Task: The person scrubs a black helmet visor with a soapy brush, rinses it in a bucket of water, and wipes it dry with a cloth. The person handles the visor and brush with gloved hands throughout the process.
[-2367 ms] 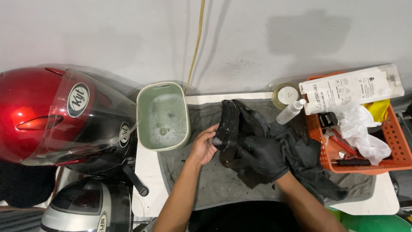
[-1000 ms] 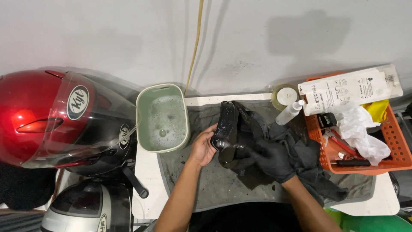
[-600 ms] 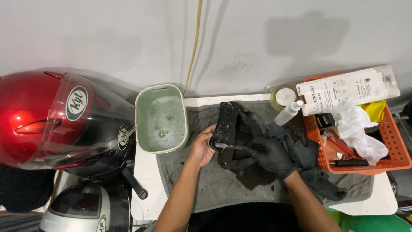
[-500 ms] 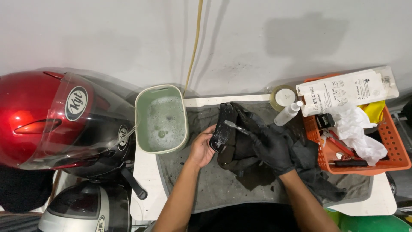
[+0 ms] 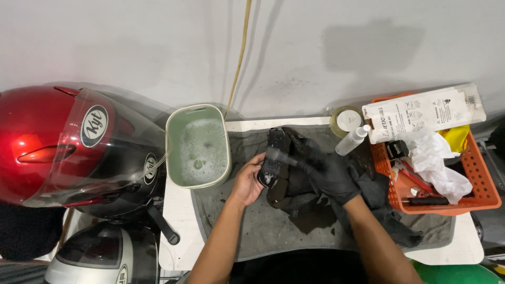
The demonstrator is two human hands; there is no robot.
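Observation:
My bare left hand point(image 5: 249, 182) grips the lower end of a long black padded piece point(image 5: 273, 158) and holds it tilted over a grey towel point(image 5: 263, 231). My right hand point(image 5: 331, 173), in a black glove, is closed on a thin brush point(image 5: 281, 156) whose blurred head lies against the upper part of the black piece. More black fabric point(image 5: 294, 189) is bunched under and between my hands. A pale green tub of soapy water point(image 5: 198, 147) stands just left of my left hand.
A red helmet with a visor point(image 5: 58, 142) fills the left; a grey helmet point(image 5: 100, 257) lies below it. At right an orange basket point(image 5: 473, 181) holds tools, white cloth and a white packet. A small spray bottle point(image 5: 351, 140) and tape roll point(image 5: 346, 119) stand beside it.
My gloved right hand has moved the brush up and left along the black piece, from its middle to its upper part. My left hand keeps its grip with little movement.

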